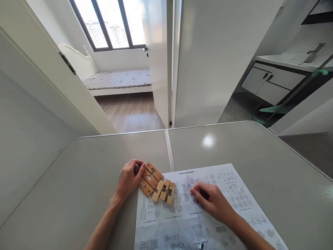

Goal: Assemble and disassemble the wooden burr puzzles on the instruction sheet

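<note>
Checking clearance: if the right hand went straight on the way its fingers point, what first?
The right hand would likely meet the pale wooden pieces first; its height above the printed sheet is unclear.

One counter (221,152) is carrying one printed sheet (186,220), three darker wooden pieces (153,182) and three paler wooden pieces (163,196).

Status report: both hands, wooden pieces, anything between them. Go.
Left hand against wooden pieces. Right hand curled over printed sheet, grip unclear. Pieces grouped, partly over sheet. Between pieces and right hand: only sheet visible.
</note>
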Demonstrator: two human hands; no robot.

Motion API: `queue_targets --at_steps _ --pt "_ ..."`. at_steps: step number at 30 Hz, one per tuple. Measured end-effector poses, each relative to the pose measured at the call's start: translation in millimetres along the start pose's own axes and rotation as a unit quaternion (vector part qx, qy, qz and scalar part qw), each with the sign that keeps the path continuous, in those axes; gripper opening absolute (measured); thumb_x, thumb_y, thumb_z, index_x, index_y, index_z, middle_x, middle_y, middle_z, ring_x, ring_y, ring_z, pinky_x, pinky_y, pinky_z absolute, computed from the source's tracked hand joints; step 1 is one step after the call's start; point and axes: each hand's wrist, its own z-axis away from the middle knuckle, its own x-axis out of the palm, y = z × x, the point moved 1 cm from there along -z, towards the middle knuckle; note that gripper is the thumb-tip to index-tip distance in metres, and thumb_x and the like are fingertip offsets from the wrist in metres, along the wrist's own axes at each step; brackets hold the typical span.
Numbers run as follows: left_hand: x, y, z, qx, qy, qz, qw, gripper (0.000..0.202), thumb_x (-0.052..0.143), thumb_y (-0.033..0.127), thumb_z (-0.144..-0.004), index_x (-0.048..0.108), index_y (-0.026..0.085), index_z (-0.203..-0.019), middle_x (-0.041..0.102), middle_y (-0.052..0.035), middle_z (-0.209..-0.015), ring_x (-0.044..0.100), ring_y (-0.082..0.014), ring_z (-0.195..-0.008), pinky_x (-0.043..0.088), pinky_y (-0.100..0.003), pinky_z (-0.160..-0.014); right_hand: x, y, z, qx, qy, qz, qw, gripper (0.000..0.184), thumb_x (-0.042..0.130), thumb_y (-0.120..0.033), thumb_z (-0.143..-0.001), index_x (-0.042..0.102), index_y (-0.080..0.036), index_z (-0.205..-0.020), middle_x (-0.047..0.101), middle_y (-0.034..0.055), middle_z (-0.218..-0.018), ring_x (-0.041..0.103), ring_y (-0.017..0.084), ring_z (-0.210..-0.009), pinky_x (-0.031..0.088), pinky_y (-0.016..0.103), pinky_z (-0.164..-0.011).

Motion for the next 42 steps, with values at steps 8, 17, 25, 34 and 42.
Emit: queue_targets --at_steps 8,17,25,34,42 --pt "0.6 -2.7 -0.6 0.006 -0.002 -0.006 1.000 0.032 0.052 0.050 -0.101 0.067 0.025 -0.089 0.073 -0.0043 -0.085 0.063 -0.0219 -0.072 0.050 -0.037 -0.077 0.5 1.2 0.1 0.002 -0.006 -0.009 1.000 0.048 0.046 -0.055 -0.110 0.062 -0.021 -0.079 0.063 0.0003 -0.067 0.052 0.016 -0.059 0.041 0.030 -0.061" --pt "-0.9 -2.1 -0.6 0.010 0.000 -0.009 1.000 0.030 0.051 0.049 -0.100 0.066 0.026 -0.089 0.075 -0.0050 -0.087 0.066 -0.0238 -0.077 0.052 -0.037 -0.077 0.3 0.0 -0.2 0.004 -0.004 -0.015 1.000 0.049 0.045 -0.055 -0.110 0.062 -0.021 -0.079 0.062 0.0001 -0.066 0.049 0.016 -0.058 0.040 0.030 -0.060" --pt "-0.8 -2.2 -0.7 0.009 0.001 -0.008 1.000 0.028 0.051 0.047 -0.100 0.065 0.025 -0.088 0.073 -0.0046 -0.085 0.064 -0.0231 -0.074 0.050 -0.037 -0.075 1.0 2.0 -0.8 0.000 -0.008 -0.002 1.000 0.049 0.045 -0.056 -0.110 0.064 -0.021 -0.081 0.064 0.0006 -0.068 0.051 0.017 -0.059 0.040 0.030 -0.060" --pt "0.2 -2.6 -0.7 0.009 -0.004 -0.012 1.000 0.028 0.050 0.046 -0.101 0.065 0.025 -0.089 0.073 -0.0040 -0.086 0.065 -0.0229 -0.075 0.050 -0.037 -0.078 1.4 2.4 -0.1 0.004 -0.008 -0.002 1.000 0.048 0.045 -0.055 -0.111 0.063 -0.021 -0.081 0.064 0.0008 -0.068 0.052 0.017 -0.060 0.042 0.030 -0.061" --pt "0.6 -4.6 0.1 0.012 -0.003 -0.009 1.000 0.031 0.049 0.047 -0.103 0.064 0.024 -0.090 0.073 -0.0032 -0.086 0.065 -0.0224 -0.076 0.050 -0.036 -0.077 2.4 3.7 -1.5 0.005 -0.007 -0.013 1.000 0.049 0.046 -0.056 -0.110 0.062 -0.022 -0.079 0.062 0.0004 -0.067 0.049 0.016 -0.059 0.039 0.030 -0.061"
